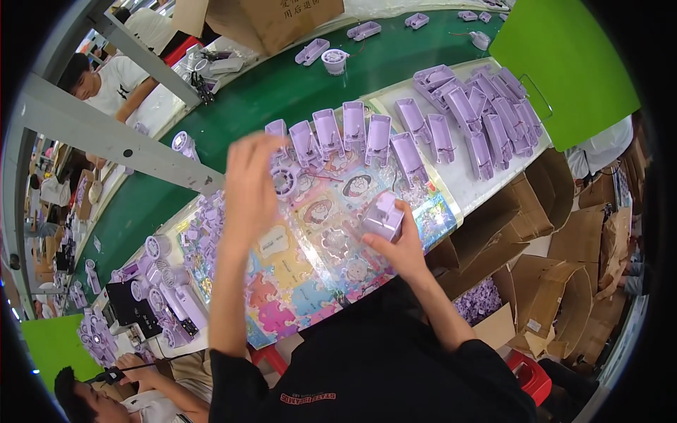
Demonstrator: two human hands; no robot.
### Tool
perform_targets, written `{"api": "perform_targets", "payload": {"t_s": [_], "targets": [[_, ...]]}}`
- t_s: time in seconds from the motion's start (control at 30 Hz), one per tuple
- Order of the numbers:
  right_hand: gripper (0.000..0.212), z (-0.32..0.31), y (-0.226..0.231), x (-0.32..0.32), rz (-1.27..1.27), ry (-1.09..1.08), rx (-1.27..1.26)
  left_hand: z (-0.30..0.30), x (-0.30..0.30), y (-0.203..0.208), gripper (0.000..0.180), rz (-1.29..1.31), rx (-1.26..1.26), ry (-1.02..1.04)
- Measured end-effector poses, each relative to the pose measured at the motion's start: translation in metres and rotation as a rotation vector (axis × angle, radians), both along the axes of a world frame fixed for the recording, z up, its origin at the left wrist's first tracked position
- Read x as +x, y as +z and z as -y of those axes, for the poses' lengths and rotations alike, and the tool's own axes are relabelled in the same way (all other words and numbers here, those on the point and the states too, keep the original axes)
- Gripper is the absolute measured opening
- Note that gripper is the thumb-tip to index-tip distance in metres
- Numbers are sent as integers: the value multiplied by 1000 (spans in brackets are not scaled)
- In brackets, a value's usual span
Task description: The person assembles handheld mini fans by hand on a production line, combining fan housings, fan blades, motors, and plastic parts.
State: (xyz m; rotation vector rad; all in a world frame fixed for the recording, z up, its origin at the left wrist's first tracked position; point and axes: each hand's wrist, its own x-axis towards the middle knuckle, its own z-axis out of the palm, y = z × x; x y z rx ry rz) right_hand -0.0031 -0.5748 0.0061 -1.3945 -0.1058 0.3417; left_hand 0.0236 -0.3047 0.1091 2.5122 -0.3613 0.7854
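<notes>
In my right hand (403, 243) is a lilac plastic housing (383, 217), box-shaped, gripped between thumb and fingers above the patterned mat. My left hand (252, 173) is raised at the mat's far left side, smeared by motion, so its fingers do not show clearly. Close beside it lies a round lilac fan part (284, 181). Just beyond its fingertips stands an open lilac shell (276, 129), the leftmost of a row; another shell (326, 131) in that row has thin wires at its lower end. The colourful cartoon mat (296, 282) lies under both hands.
Stacked lilac shells (486, 113) fill the right of the table. Small lilac parts (204, 229) are heaped at the left, beside a metal post (127, 144). A green conveyor belt (275, 88) runs behind. Cardboard boxes (536, 204) stand at right; a co-worker (148, 395) sits lower left.
</notes>
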Motion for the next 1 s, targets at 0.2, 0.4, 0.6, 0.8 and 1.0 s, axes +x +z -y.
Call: {"api": "perform_targets", "payload": {"t_s": [0.2, 0.4, 0.6, 0.8, 1.0], "targets": [[79, 0, -18, 15, 46, 91, -25, -76, 75, -60, 79, -437, 453, 89], [79, 4, -12, 9, 16, 87, 3, -89, 79, -75, 63, -446, 411, 100], [80, 3, -18, 11, 63, 86, -73, -80, 50, -29, 52, -454, 228, 86], [76, -3, -10, 4, 342, 82, -266, -55, 2, 21, 49, -424, 225, 184], [76, -15, 38, 15, 647, 183, -431, -27, -39, 14, 59, -592, 157, -23]]}}
